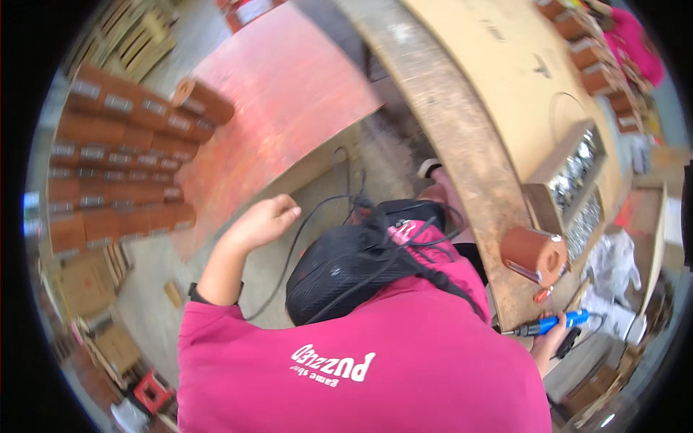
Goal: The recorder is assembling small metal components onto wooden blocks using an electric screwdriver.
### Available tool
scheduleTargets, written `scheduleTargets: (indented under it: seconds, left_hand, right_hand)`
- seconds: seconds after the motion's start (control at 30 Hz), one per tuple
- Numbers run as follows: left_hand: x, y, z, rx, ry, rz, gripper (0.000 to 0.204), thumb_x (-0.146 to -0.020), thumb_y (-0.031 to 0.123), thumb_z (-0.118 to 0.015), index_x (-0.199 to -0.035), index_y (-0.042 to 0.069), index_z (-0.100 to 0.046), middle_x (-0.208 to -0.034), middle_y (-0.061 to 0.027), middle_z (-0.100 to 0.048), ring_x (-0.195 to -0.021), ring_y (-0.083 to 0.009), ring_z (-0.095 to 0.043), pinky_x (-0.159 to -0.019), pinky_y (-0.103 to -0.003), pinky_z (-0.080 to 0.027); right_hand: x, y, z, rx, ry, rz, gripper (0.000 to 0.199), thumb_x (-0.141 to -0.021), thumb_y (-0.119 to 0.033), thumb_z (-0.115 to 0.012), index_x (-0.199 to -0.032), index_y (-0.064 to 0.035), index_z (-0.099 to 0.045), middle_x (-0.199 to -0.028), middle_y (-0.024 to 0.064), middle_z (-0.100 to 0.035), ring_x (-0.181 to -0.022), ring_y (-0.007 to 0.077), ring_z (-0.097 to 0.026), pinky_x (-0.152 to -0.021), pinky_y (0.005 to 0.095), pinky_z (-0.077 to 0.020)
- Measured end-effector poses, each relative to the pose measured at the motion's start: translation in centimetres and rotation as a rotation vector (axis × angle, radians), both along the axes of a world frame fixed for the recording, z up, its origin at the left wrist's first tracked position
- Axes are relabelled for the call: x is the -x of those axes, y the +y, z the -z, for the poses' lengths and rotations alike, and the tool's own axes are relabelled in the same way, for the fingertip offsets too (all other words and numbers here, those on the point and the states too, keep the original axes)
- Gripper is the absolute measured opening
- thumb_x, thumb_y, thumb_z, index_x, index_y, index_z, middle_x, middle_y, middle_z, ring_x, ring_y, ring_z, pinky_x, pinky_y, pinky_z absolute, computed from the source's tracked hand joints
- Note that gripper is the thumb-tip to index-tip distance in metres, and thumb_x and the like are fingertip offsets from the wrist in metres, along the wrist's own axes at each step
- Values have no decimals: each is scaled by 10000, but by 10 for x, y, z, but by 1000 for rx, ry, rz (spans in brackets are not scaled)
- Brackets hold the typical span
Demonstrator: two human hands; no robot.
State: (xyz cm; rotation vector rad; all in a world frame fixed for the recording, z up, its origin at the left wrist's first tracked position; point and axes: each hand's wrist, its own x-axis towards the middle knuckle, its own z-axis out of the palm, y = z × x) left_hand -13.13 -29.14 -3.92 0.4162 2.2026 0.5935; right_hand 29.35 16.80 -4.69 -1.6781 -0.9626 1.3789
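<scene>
My right hand (551, 339) is closed around a blue electric screwdriver (556, 323) at the lower right. The tool lies level, its bit pointing left across the near end of the wooden workbench (462, 137). Just beyond it, a reddish-brown cylinder (533, 255) with a hole in its end rests on the bench. A small red-handled item (543, 294) is between the cylinder and the screwdriver. Out to the left, my left hand (268, 218) is raised near the red-topped table (289, 79), fingers curled in with nothing visible in them.
Stacked reddish-brown cylinders (123, 162) fill the red table's left side. On the bench, a wooden tray (577, 173) holds small metal parts. A black bag (346, 270) and dark cords (317, 209) are before my body. Another person (635, 47) in pink is at the far right.
</scene>
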Motion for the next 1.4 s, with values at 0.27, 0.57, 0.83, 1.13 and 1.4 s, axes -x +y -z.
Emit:
scheduleTargets:
  seconds: [0.27, 0.57, 0.83, 1.13, 1.4]
  left_hand:
    - [-37, 183, -84, -527, -149, 1016, 273, -781, 257, -549, -902, 12, -556, -850, -155, -568, -808, -304, -548, -705, -350, -436]
    - [-54, 219, -44, -283, -282, 1455, 308, -713, 203, -611, -956, 43, -510, -877, -122, -547, -814, -272, -538, -690, -337, -438]
    - [-65, 157, -50, -530, 98, 1052, 302, -689, 249, -592, -937, 79, -572, -863, -112, -549, -834, -289, -532, -703, -337, -445]
    - [-65, 87, -51, -253, 208, 1084, 295, -738, 279, -492, -957, 102, -583, -879, -119, -583, -797, -295, -569, -676, -355, -464]
    - [-83, 48, -66, -27, 79, 595, 295, -724, 288, -555, -952, 106, -597, -867, -134, -611, -813, -275, -592, -664, -338, -465]
  right_hand:
    - [14, -24, 0, -13, 99, 139, 214, -694, -178, -571, -778, -27, -444, -620, 79, -486, -536, 209, -532, -482, 331, -473]
    - [20, -29, -2, -79, 231, 173, 195, -688, -161, -559, -784, -42, -438, -607, 78, -493, -490, 200, -525, -456, 317, -471]
    - [18, -23, -2, -72, 267, 220, 189, -680, -134, -568, -773, -19, -451, -612, 99, -499, -479, 209, -533, -436, 329, -476]
    - [18, -29, -2, -39, 224, 147, 188, -693, -160, -553, -797, -39, -453, -614, 84, -490, -498, 202, -528, -458, 326, -472]
    - [16, -21, -1, 2, 220, 48, 185, -690, -152, -561, -787, -33, -458, -618, 84, -497, -505, 201, -529, -458, 327, -470]
